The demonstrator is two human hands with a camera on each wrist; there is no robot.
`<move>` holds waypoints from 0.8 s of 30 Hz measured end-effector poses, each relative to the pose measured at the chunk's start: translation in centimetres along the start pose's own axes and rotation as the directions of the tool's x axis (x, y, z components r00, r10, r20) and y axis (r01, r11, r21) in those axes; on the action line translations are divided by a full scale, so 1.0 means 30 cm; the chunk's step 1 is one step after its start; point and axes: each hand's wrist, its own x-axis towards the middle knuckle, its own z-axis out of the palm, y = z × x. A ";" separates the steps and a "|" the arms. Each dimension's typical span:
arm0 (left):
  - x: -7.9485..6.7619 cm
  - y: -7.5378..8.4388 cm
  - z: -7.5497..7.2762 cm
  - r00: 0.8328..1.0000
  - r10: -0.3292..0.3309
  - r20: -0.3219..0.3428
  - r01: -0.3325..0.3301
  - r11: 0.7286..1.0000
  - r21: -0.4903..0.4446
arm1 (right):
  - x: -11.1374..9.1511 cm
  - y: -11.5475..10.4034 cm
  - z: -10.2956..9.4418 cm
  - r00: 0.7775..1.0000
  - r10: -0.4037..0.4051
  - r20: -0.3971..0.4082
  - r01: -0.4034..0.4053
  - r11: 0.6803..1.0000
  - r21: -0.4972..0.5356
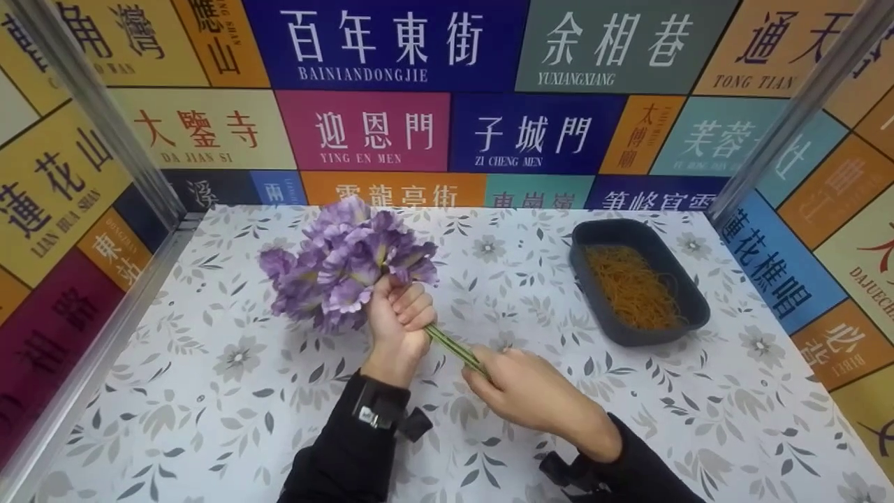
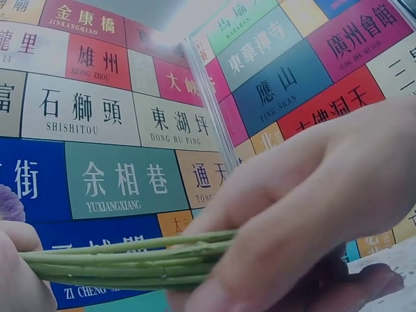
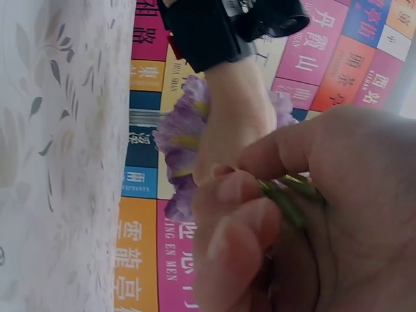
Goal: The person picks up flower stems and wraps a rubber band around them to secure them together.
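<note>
A bunch of purple artificial-looking flowers (image 1: 342, 262) is held above the table, its heads pointing to the upper left. My left hand (image 1: 401, 314) grips the green stems (image 1: 452, 344) just below the blossoms, fingers curled round them. Farther down, near the stem ends, my right hand (image 1: 534, 391) holds the same stems between thumb and fingers. In the left wrist view several stems (image 2: 130, 263) run side by side from one hand to the other. The right wrist view shows the cut ends (image 3: 286, 201) inside the curled right hand, partly hidden by its fingers.
To the right on the table stands a dark grey basin (image 1: 632, 335) with a tangle of thin orange-brown strands (image 1: 632, 286), like rubber bands, inside. A floral cloth (image 1: 244, 419) covers the table. Colourful panels with writing (image 1: 384, 133) and metal posts (image 1: 129, 133) enclose it.
</note>
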 end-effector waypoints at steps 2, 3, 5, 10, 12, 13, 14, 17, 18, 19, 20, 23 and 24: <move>-0.001 0.009 0.004 1.000 -0.003 0.019 0.003 0.999 -0.036 | -0.011 0.006 -0.022 1.000 0.002 0.019 -0.002 1.000 -0.013; -0.002 0.013 0.007 1.000 -0.003 0.029 0.005 0.999 -0.048 | -0.017 0.010 -0.033 1.000 0.004 0.026 -0.003 1.000 -0.018; -0.004 0.020 0.010 0.999 -0.010 0.052 0.013 0.998 -0.062 | -0.028 0.020 -0.057 0.999 0.004 0.033 -0.003 1.000 -0.020; -0.008 0.033 0.015 0.998 -0.023 0.059 0.027 0.997 -0.073 | -0.058 0.058 -0.118 1.000 0.008 0.024 -0.008 1.000 -0.005; -0.009 0.038 0.016 0.998 -0.025 0.055 0.029 0.996 -0.086 | -0.068 0.082 -0.148 1.000 0.016 0.015 -0.016 1.000 0.007; -0.009 0.040 0.017 0.998 -0.024 0.053 0.029 0.995 -0.095 | -0.074 0.097 -0.165 1.000 0.026 0.001 -0.026 1.000 0.007; -0.010 0.043 0.018 0.998 -0.024 0.055 0.030 0.994 -0.104 | -0.080 0.114 -0.183 0.999 0.042 -0.020 -0.042 0.999 0.004; -0.012 0.049 0.020 0.996 -0.033 0.087 0.044 0.991 -0.130 | -0.100 0.173 -0.240 0.989 0.117 -0.093 -0.118 0.993 -0.001; -0.013 0.050 0.021 0.995 -0.036 0.094 0.049 0.990 -0.135 | -0.109 0.196 -0.258 0.981 0.145 -0.130 -0.148 0.989 -0.012; -0.014 0.051 0.022 0.994 -0.041 0.105 0.055 0.988 -0.141 | -0.118 0.221 -0.276 0.970 0.176 -0.168 -0.183 0.983 -0.028; -0.016 0.051 0.023 0.992 -0.045 0.116 0.062 0.988 -0.145 | -0.128 0.247 -0.293 0.956 0.206 -0.210 -0.220 0.975 -0.043; -0.021 0.052 0.024 0.990 -0.049 0.131 0.068 0.987 -0.147 | -0.162 0.332 -0.339 0.907 0.306 -0.291 -0.334 0.941 -0.052; -0.022 0.052 0.024 0.990 -0.049 0.130 0.068 0.987 -0.146 | -0.173 0.360 -0.352 0.890 0.340 -0.305 -0.371 0.927 -0.049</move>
